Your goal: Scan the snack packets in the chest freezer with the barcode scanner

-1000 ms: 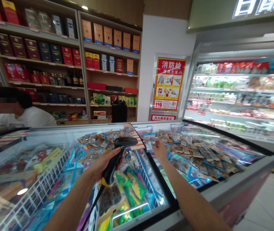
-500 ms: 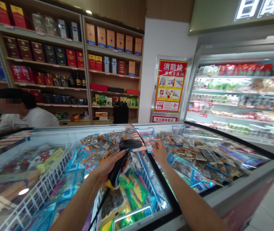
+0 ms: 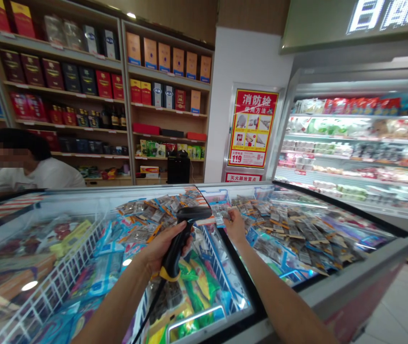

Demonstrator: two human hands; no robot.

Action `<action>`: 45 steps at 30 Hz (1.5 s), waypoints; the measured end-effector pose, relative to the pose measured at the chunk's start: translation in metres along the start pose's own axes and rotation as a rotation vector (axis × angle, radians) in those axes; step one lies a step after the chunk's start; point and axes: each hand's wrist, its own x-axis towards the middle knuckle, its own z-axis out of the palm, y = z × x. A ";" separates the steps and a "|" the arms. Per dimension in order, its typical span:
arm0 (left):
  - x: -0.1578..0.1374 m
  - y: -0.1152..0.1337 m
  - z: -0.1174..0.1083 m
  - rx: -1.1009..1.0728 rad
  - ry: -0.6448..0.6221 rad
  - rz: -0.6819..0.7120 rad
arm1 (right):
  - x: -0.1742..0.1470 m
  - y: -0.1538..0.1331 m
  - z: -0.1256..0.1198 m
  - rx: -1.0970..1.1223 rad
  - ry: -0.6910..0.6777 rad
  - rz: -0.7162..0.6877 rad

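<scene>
Your left hand [image 3: 160, 245] is wrapped around the grip of the scanner [image 3: 174, 253] above the freezer [image 3: 318, 306], left of the dark strip between its lids, with the grip's long axis slanting from the cord [image 3: 149, 306] up and rightward and the head aimed right at the small packet [image 3: 219, 215]. Your right hand [image 3: 235, 225] pinches that packet near the freezer's far edge, beside the scanner's head. The packet sticks out leftward from your fingers, its long axis too blurred to tell.
</scene>
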 end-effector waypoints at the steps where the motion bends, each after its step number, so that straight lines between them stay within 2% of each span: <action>1: 0.000 0.000 0.000 0.011 0.000 -0.001 | 0.000 -0.001 0.000 0.009 -0.005 0.003; 5: 0.003 0.001 -0.006 0.049 0.014 -0.001 | -0.001 -0.003 -0.002 -0.025 0.020 0.029; 8: 0.005 0.003 -0.014 0.071 0.071 0.008 | 0.004 -0.002 -0.010 -0.121 0.082 0.087; 13: 0.003 0.008 -0.024 0.126 0.234 0.029 | 0.021 0.014 -0.035 -0.352 0.217 0.174; 17: -0.001 0.015 -0.027 0.204 0.251 0.060 | 0.031 0.027 -0.056 -0.482 0.218 0.226; 20: -0.005 0.020 -0.028 0.197 0.316 0.053 | 0.034 0.027 -0.063 -0.574 0.153 0.218; 24: -0.008 0.025 -0.027 0.187 0.383 0.048 | 0.027 0.014 -0.056 -0.769 0.059 0.116; 28: -0.009 0.028 -0.030 0.201 0.399 0.060 | 0.012 0.008 -0.041 -0.884 -0.288 -0.075; 30: -0.009 0.028 -0.034 0.228 0.378 0.069 | 0.010 0.013 -0.038 -0.922 -0.409 -0.111; 34: -0.010 0.030 -0.042 0.265 0.327 0.077 | 0.024 0.025 -0.047 -0.972 -0.467 -0.094; 37: -0.014 0.033 -0.044 0.280 0.310 0.088 | 0.032 0.020 -0.052 -0.990 -0.414 -0.078; 40: -0.019 0.037 -0.040 0.275 0.341 0.091 | 0.015 -0.008 -0.043 -0.926 -0.340 -0.104; 42: -0.024 0.041 -0.036 0.244 0.404 0.095 | -0.013 -0.038 -0.030 -0.815 -0.380 -0.175; 45: -0.031 0.047 -0.033 0.175 0.439 0.135 | -0.070 -0.089 -0.008 -0.587 -0.637 -0.458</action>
